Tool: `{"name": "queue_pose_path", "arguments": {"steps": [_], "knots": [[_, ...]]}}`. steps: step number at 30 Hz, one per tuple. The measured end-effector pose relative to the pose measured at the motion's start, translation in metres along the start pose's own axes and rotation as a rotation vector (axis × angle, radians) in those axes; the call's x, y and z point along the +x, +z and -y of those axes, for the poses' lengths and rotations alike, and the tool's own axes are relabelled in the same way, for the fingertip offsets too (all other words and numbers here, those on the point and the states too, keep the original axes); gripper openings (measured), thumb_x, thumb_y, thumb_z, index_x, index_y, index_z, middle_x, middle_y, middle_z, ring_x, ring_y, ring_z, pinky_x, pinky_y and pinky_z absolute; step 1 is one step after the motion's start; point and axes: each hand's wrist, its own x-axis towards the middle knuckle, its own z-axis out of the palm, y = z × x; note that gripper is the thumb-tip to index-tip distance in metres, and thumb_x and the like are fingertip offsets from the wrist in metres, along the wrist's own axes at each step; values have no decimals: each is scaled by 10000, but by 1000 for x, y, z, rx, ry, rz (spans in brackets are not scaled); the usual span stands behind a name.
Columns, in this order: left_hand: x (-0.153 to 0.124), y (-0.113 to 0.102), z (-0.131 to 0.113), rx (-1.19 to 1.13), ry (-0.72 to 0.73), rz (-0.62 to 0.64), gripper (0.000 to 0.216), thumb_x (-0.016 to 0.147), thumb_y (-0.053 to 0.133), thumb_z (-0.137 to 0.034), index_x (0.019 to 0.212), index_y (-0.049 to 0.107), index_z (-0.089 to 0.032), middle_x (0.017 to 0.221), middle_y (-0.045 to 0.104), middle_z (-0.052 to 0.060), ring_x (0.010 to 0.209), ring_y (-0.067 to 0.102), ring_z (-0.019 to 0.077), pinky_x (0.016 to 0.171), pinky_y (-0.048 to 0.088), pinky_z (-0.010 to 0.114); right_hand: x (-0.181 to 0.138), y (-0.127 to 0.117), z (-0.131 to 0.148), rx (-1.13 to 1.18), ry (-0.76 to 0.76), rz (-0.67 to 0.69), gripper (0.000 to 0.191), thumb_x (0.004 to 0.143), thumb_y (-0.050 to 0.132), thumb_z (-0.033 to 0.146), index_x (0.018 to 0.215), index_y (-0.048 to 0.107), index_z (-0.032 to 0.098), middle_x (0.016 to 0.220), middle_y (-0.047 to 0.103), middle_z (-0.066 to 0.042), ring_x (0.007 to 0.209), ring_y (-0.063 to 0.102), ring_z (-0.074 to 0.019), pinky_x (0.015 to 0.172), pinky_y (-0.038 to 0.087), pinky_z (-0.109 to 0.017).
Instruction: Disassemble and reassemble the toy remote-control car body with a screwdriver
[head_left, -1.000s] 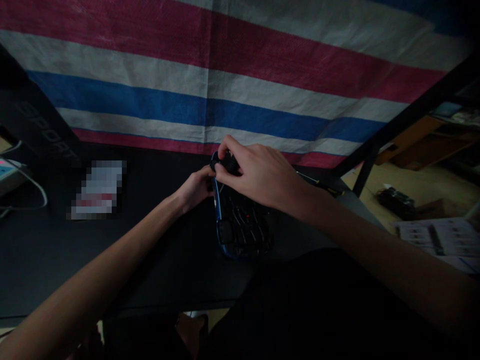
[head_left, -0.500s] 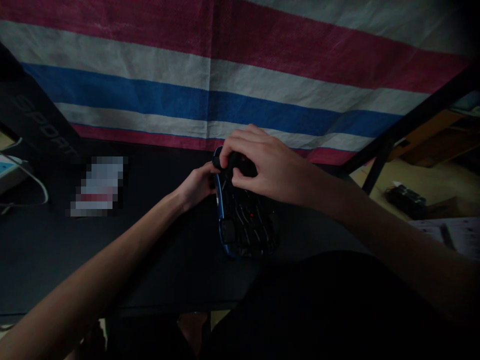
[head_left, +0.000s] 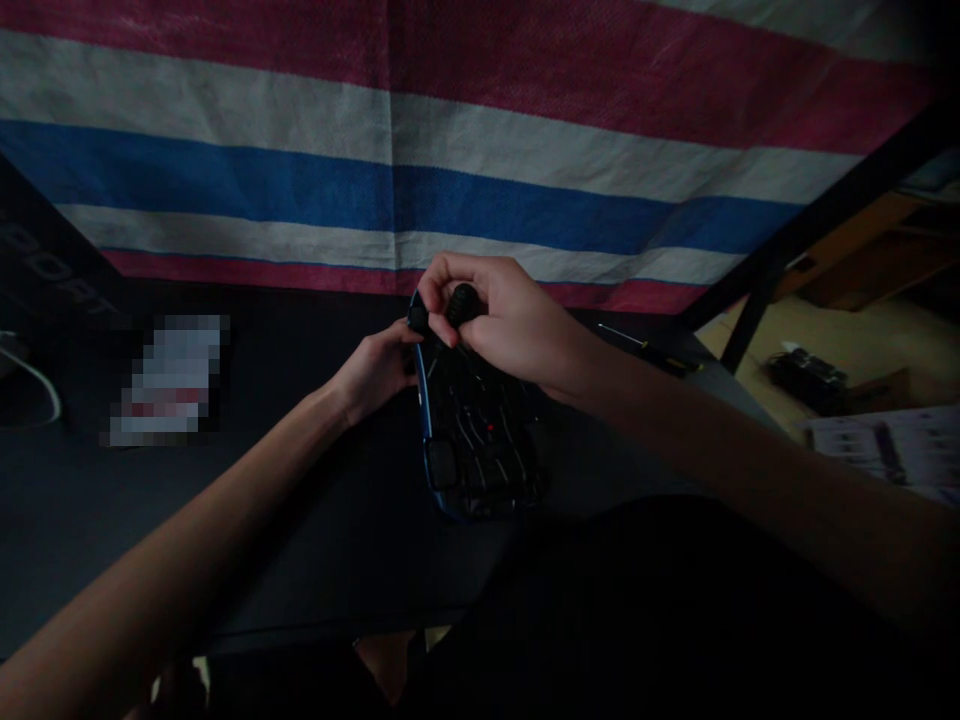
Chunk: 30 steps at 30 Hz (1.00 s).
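Note:
A toy car (head_left: 487, 440) with a blue body lies upside down on the dark table, its black underside facing up and a small red spot near the middle. My left hand (head_left: 375, 370) grips its far left side, thumb by a wheel (head_left: 442, 463) at the front-left being free of it. Over the far end of the underside, my right hand (head_left: 499, 305) is closed around a stubby screwdriver (head_left: 463, 300), whose ridged black handle end points up between thumb and fingers. The tip is hidden by the hand and the dim light.
Right of the car, behind my right forearm, lies another screwdriver (head_left: 652, 350) with a thin shaft. A blurred-out phone-like rectangle (head_left: 169, 380) rests at left, near a white cable (head_left: 49, 385). A striped sheet (head_left: 300, 190) hangs behind the table (head_left: 315, 540).
My right fingers have shifted around the handle, exposing its ridged end. The view has moved slightly right, bringing the other screwdriver into sight. My left hand keeps its grip on the car.

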Motion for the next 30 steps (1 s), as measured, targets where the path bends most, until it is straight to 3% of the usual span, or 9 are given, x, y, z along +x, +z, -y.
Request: {"name": "queue_pose_path", "arguments": {"steps": [6,8,10,12,15,17,20,24,30], "knots": [[-2,0,-2,-3,-23,1,226,839,634,-207,1064,658,-202,1032,669,41,939,591,221,841,490,348,-6,-46,-29,90,131,-210,226,673,473,108,823,400,260,827,571,-21,806,609,-193,684,462,-315],[-2,0,-2,-10,-26,1,235,826,637,-207,1060,649,-207,1032,665,38,946,590,223,854,488,354,-15,-63,-50,225,221,-227,223,649,479,125,826,439,255,826,576,-35,787,604,-193,615,420,-300],[-3,0,-2,-10,-34,-2,247,811,646,-214,1059,640,-212,1033,663,35,949,585,223,854,483,351,-26,-71,-74,193,298,-218,184,716,475,146,869,488,247,829,622,-57,758,609,-200,580,412,-306],[-3,0,-2,-1,-37,-3,263,799,658,-220,1061,635,-212,1016,658,32,929,574,217,834,475,340,-38,-69,-98,-29,353,-153,131,811,472,183,919,513,246,799,650,-42,698,603,-188,562,407,-305],[-3,0,-2,6,-34,-1,296,799,658,-227,1093,636,-210,1020,662,36,920,570,216,830,476,336,-54,-51,-125,-152,369,-77,65,833,613,221,893,608,246,705,619,-3,655,590,-178,603,413,-333],[-3,0,-2,5,-33,3,312,805,648,-225,1117,635,-209,1040,670,43,934,577,220,837,480,338,-61,-37,-133,-292,323,-37,100,839,642,212,935,647,242,854,662,-31,762,637,-186,685,460,-354],[-3,-1,-2,8,-33,10,319,819,634,-215,1138,632,-206,1057,673,46,947,577,218,835,480,334,-66,-27,-137,-502,358,44,224,861,653,197,1083,639,227,1081,669,-77,875,687,-201,755,515,-360],[-2,-1,-2,0,-38,9,296,829,632,-201,1125,631,-204,1014,652,34,921,562,202,825,480,320,-59,-31,-130,-592,440,95,267,885,681,257,1147,646,219,1207,669,-131,994,718,-285,831,559,-434],[-2,-3,-3,-29,-30,35,314,843,678,-201,1157,664,-208,1061,678,44,945,587,204,823,486,318,-9,-28,-76,-588,397,-29,486,1075,395,506,1359,607,174,1415,621,-193,1330,621,-358,1138,478,-532]]}}
